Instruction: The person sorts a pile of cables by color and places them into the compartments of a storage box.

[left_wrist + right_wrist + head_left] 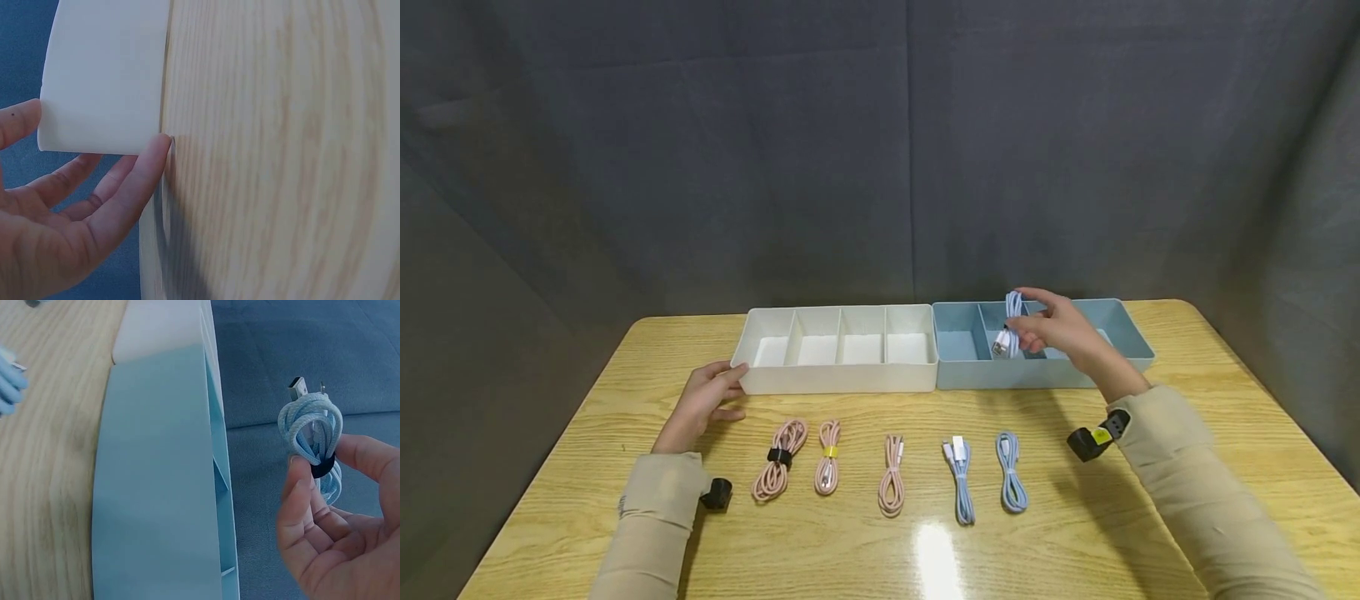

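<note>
My right hand point(1063, 327) pinches a coiled light-blue USB cable point(1013, 310) between thumb and fingers, above the blue divided box point(1030, 377). In the right wrist view, a black strap point(323, 467) binds this cable point(309, 422), and a metal plug sticks up at its top. At the other side, my left hand point(703, 397) touches the near left corner of the white divided box point(842, 381). Its fingers are spread along that box's end in the left wrist view, fairly straight. No cable is visible in the white box.
On the table before the boxes lie coiled cables in a row: a pink one with a black strap point(780, 457), a pink one with a yellow strap point(830, 452), another pink cable point(891, 487), and two blue cables point(963, 492). A dark curtain point(850, 167) hangs behind.
</note>
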Demonstrator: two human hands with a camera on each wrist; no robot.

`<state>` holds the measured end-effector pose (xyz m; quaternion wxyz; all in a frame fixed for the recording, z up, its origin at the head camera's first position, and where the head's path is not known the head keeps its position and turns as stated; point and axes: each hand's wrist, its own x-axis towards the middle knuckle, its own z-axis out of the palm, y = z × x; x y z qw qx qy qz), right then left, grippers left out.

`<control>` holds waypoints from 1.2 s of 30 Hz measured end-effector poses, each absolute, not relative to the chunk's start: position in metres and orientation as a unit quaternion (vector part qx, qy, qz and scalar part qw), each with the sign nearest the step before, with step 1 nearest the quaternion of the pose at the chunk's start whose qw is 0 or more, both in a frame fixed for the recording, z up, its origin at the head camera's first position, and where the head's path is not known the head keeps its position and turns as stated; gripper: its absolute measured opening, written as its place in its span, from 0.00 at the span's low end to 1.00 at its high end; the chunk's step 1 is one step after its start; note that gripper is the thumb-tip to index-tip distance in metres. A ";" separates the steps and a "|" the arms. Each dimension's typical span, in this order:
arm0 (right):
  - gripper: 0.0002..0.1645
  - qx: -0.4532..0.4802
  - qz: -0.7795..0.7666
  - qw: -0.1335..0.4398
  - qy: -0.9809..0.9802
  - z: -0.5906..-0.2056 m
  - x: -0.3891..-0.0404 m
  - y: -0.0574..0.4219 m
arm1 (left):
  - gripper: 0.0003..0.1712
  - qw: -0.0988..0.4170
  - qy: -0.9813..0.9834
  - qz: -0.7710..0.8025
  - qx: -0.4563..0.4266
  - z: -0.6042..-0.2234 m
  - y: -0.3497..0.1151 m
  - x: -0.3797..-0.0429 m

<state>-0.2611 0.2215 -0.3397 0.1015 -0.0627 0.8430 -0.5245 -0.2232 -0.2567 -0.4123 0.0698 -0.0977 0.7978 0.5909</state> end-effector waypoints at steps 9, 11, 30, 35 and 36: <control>0.42 -0.052 -0.546 0.103 0.829 -0.344 -0.275 0.213 | 0.43 0.056 0.790 0.602 -0.102 -0.448 -0.274 -0.242; 0.42 -0.048 -0.543 0.103 0.832 -0.344 -0.277 0.211 | 0.43 0.058 0.789 0.603 -0.100 -0.450 -0.275 -0.244; 0.40 -0.042 -0.543 0.097 0.833 -0.362 -0.295 0.188 | 0.44 0.067 0.788 0.604 -0.094 -0.421 -0.266 -0.224; 0.42 -0.048 -0.525 0.109 0.843 -0.367 -0.293 0.186 | 0.42 0.067 0.787 0.606 -0.095 -0.418 -0.263 -0.220; 0.42 -0.052 -0.523 0.110 0.843 -0.367 -0.293 0.186 | 0.42 0.069 0.791 0.601 -0.095 -0.416 -0.262 -0.219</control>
